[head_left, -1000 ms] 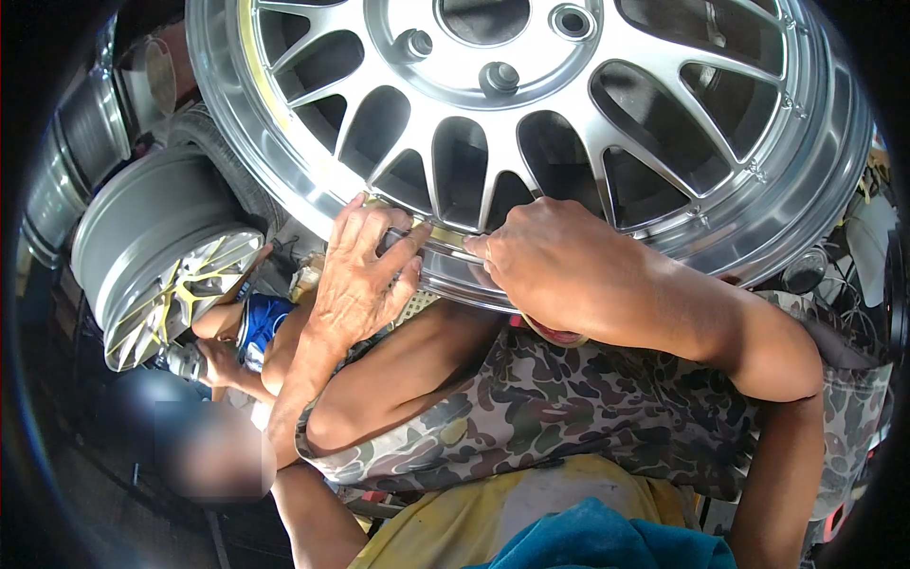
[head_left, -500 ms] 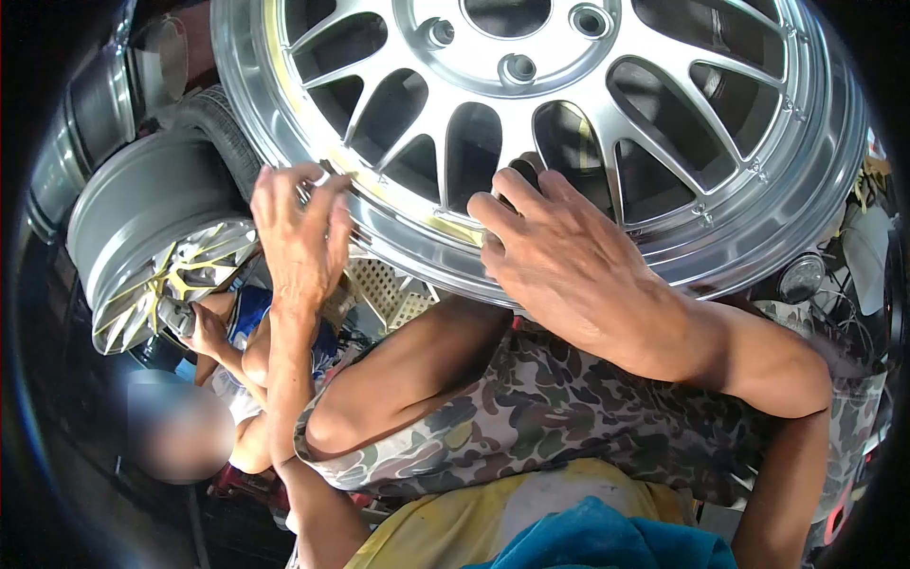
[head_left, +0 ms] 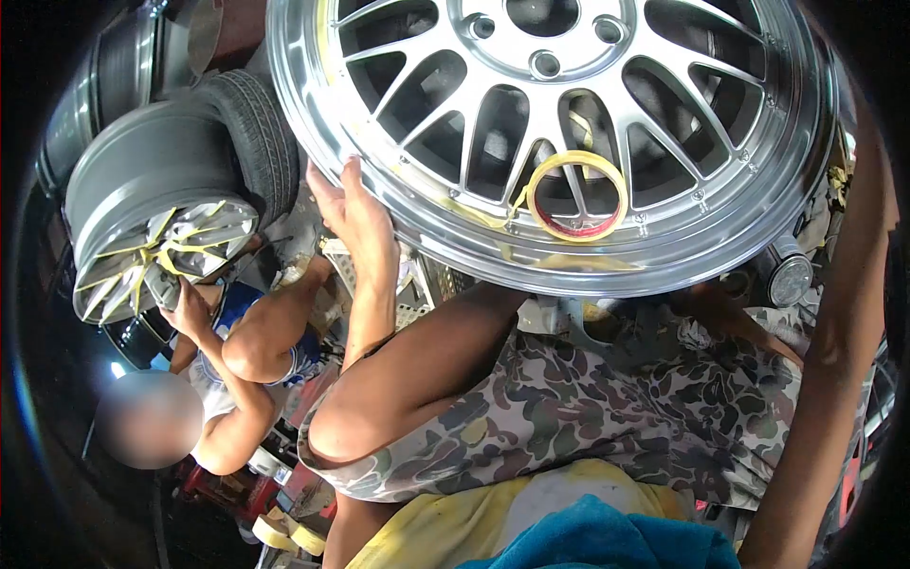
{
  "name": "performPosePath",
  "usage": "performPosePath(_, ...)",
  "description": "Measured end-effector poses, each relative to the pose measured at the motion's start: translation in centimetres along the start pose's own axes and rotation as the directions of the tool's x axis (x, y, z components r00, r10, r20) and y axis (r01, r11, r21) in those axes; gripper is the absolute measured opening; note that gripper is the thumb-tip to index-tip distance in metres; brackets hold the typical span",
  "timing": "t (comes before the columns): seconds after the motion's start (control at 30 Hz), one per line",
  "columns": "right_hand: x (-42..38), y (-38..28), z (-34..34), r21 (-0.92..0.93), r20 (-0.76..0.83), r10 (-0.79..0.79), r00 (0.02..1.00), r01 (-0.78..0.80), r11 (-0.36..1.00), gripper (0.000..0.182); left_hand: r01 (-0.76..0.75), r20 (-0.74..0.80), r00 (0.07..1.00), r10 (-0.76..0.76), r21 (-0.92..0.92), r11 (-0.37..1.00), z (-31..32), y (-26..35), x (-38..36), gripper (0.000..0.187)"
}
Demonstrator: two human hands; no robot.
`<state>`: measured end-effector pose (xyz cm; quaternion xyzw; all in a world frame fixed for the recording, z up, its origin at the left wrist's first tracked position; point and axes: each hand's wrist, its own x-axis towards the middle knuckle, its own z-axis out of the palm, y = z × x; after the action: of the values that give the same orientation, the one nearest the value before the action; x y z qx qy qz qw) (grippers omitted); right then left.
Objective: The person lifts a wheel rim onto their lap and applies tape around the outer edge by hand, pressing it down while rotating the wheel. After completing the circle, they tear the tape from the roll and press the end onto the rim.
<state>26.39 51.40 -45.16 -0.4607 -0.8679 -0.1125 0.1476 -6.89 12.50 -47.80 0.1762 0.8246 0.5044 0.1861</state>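
A large silver alloy wheel [head_left: 438, 235] with many spokes and a polished lip sits tilted before my knees. My left hand [head_left: 358, 213] grips its left edge, with fingertips at the lip. A roll of yellow masking tape [head_left: 574, 157] with a red core rests on the spokes near the lower lip, still joined to a strip of tape [head_left: 464, 211] along the inner lip. My right forearm [head_left: 848, 284] reaches up past the wheel's right side. The right hand itself is lost in the dark edge of the view.
At left, a co-worker's hand [head_left: 190, 311] holds a grey object against another wheel [head_left: 152, 161] with yellow-taped spokes. A tire [head_left: 261, 142] stands behind that wheel. A round metal can end [head_left: 790, 281] is at lower right; yellow tape rolls [head_left: 275, 533] lie at lower left.
My right hand has left the tape at the lower lip and swung out to the far right. The tape roll now lies uncovered. My left hand has moved right and onto the wheel's edge.
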Motion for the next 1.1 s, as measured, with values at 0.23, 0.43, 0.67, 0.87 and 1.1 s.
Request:
performPosePath(0.23, -0.2, 0.8, 0.7, 0.629, 0.335, -0.161, 0.928, -0.092, 0.772, 0.050, -0.043, 0.000, 0.999, 0.043, 0.033, 0.999, -0.2, -0.5, 0.7, 0.045)
performPosePath(0.43, -0.6, -1.5, -0.8, 0.671, 0.533, 0.123, 0.837, -0.506, 0.542, 0.055, -0.131, 0.045, 0.990, 0.131, -0.005, 0.991, -1.2, -1.1, 5.0, 0.040)
performPosePath(0.67, -12.7, -2.4, 0.8, 0.655, 0.604, 0.465, 0.647, -0.736, 0.172, 0.042, -0.290, 0.418, 0.869, 0.264, 0.000, 0.957, -1.2, 0.6, 19.7, 0.043)
performPosePath(0.87, -13.8, -4.0, 0.3, 0.654, 0.605, 0.515, 0.607, -0.748, 0.114, 0.060, -0.318, 0.405, 0.880, 0.247, 0.115, 0.941, -0.5, 2.3, 19.3, 0.046)
performPosePath(1.1, -15.4, -4.0, -0.7, 0.538, 0.212, 0.577, 0.789, -0.587, 0.605, 0.052, -0.644, 0.580, 0.736, 0.349, 0.442, 0.624, -1.7, 3.3, 13.7, 0.105)
